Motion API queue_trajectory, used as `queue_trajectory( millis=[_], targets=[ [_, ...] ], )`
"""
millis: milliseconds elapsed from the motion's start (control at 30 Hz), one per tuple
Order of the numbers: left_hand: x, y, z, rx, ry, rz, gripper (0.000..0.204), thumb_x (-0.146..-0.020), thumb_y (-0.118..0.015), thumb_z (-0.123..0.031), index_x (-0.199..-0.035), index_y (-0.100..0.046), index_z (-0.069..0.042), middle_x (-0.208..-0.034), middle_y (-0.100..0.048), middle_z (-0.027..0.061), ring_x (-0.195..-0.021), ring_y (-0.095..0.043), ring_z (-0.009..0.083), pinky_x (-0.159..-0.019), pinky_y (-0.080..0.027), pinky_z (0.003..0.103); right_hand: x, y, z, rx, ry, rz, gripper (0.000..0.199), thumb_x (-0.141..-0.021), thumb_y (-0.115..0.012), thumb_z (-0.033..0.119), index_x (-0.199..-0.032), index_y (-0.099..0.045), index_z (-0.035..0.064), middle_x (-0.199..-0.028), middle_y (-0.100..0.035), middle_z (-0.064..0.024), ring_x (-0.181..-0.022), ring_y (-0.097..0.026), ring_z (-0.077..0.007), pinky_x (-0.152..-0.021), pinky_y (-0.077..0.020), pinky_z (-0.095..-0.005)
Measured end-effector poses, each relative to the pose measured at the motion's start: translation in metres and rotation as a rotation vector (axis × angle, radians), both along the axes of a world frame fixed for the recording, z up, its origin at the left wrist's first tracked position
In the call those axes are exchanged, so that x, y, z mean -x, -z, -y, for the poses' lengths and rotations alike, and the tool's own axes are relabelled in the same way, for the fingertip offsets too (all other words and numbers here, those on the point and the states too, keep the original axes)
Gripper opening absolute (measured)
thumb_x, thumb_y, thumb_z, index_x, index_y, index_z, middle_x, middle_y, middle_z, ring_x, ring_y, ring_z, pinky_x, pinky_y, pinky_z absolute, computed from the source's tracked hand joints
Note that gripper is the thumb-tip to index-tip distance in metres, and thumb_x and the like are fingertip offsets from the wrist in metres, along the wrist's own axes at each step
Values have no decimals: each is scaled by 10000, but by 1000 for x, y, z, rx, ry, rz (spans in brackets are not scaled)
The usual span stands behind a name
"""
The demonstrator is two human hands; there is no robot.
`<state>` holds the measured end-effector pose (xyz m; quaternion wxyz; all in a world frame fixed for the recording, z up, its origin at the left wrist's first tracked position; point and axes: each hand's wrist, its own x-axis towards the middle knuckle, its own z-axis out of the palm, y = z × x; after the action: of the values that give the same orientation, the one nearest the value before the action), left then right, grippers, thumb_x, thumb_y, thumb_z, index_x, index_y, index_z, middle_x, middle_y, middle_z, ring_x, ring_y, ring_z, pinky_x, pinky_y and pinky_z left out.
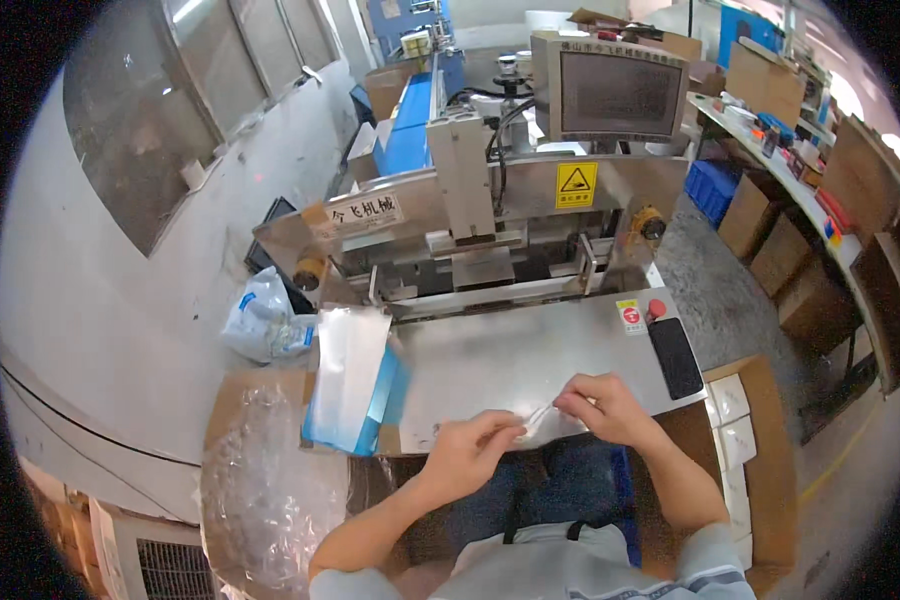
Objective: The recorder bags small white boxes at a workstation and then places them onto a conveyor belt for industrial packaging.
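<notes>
Over the near edge of the steel worktop [490,345], both hands are closed on a small, thin, whitish, partly see-through piece that looks like plastic film [536,416]. My left hand [470,452] pinches its left end between thumb and fingers. At the other end, my right hand [606,405] grips it with the fingertips. To the left on the worktop, a flat white sheet or pouch [353,340] lies on a blue and white box [390,385]. The metal press head [465,190] of a machine stands behind the worktop.
A black phone [676,360] and a red stop button [656,309] sit at the worktop's right end. Cartons stand either side: one with clear plastic [270,500], another with small white boxes [738,440]. A monitor [615,95] and a blue conveyor [407,140] stand beyond.
</notes>
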<state>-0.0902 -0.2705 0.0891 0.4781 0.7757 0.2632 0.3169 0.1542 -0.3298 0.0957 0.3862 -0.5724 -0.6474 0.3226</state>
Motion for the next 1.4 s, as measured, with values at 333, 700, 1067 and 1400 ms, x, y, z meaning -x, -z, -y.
queue_trajectory(
  millis=[333,700,1067,1400],
  targets=[
    [-14,34,19,-329,-363,-133,167,-900,-653,-94,-1043,-634,-9,-1122,-674,148,-829,-673,240,-713,-542,331,2,16,3,-459,-118,290,149,-803,-737,157,-826,-651,37,-881,-664,-132,-883,-643,-326,-806,-526,-414],
    [-14,25,-28,-415,302,-705,258,-947,-557,-303,-1046,-663,-90,-932,-689,184,-847,-668,382,-734,-531,489,-1,40,14,-96,-253,563,196,-903,-628,242,-933,-654,50,-896,-668,-165,-911,-637,-352,-929,-488,-470],
    [10,2,-79,-203,552,-523,245,-960,-539,-245,-970,-641,-23,-961,-664,226,-893,-621,431,-775,-496,476,-34,35,-19,-126,-408,31,140,-839,-721,195,-823,-707,57,-860,-657,-87,-944,-616,-295,-888,-467,-399],
    [-37,52,-273,299,299,-633,356,-879,-684,-440,-961,-720,-95,-867,-694,-13,-775,-595,105,-664,-458,273,-65,85,-187,-19,19,418,243,-874,-636,263,-872,-700,29,-804,-672,-192,-762,-654,-371,-718,-513,-429]
  ],
)
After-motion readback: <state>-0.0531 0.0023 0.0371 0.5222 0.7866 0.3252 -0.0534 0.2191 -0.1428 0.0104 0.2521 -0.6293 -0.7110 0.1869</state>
